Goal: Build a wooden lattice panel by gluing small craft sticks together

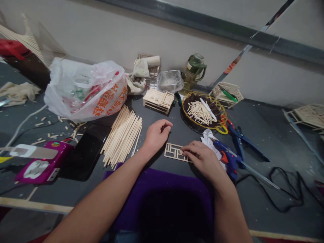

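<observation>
A small wooden stick lattice panel [173, 150] lies flat on the dark table in front of me. My right hand [202, 157] covers its right end, thumb and index finger pinched at the panel's middle by a small pale piece of wood. To the panel's upper left, my left hand [157, 134] hovers with its fingers curled in and thumb against them; whatever may be inside is hidden. Left of that hand is a pile of thin wooden sticks [124, 136]. A blue glue gun [227, 158] lies just right of my right hand, beside crumpled white paper [209, 135].
Behind my hands stand a little stick-built model [159, 100] and a yellow-rimmed basket [186, 116] of short sticks with a white pen. Blue pliers [243, 141] and a black cable lie right. Leftward are a plastic bag [86, 87], a black phone [87, 152] and a magenta power block [43, 165].
</observation>
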`<state>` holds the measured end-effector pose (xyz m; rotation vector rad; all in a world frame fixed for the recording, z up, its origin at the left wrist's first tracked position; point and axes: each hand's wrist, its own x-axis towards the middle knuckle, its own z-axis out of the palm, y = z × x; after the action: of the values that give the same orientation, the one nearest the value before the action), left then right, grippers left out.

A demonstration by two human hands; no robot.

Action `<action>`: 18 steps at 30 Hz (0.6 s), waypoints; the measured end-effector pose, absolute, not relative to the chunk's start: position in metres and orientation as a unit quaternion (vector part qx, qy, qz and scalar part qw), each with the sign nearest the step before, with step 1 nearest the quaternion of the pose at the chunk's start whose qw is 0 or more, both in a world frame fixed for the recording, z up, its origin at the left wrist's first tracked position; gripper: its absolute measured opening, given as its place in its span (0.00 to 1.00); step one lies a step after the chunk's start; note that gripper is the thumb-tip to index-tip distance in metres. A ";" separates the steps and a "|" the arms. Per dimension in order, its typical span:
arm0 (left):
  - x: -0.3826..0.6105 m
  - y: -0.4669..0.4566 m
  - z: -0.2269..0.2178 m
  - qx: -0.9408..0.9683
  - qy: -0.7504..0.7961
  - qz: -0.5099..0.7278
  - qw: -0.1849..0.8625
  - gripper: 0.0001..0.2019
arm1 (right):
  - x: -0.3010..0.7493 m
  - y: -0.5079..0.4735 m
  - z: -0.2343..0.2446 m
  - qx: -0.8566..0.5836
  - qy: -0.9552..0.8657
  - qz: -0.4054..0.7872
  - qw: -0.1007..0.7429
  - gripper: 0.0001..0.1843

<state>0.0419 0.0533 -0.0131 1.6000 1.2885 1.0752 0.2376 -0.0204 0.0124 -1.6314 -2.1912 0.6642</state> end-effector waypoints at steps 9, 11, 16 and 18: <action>0.042 0.053 -0.012 0.634 0.508 0.425 0.400 0.08 | 0.237 -0.021 0.016 -0.584 -0.762 0.232 0.157 0.06; 0.042 0.052 -0.011 0.634 0.509 0.423 0.399 0.08 | 0.235 -0.021 0.016 -0.580 -0.767 0.231 0.151 0.06; 0.042 0.052 -0.010 0.634 0.509 0.424 0.400 0.08 | 0.232 -0.020 0.015 -0.574 -0.776 0.221 0.140 0.06; 0.042 0.052 -0.010 0.634 0.507 0.425 0.401 0.08 | 0.232 -0.020 0.014 -0.573 -0.780 0.212 0.137 0.07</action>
<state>0.0422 0.0523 -0.0104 1.6037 1.2808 1.0735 0.2322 -0.0203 0.0139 -1.6583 -2.2559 0.6134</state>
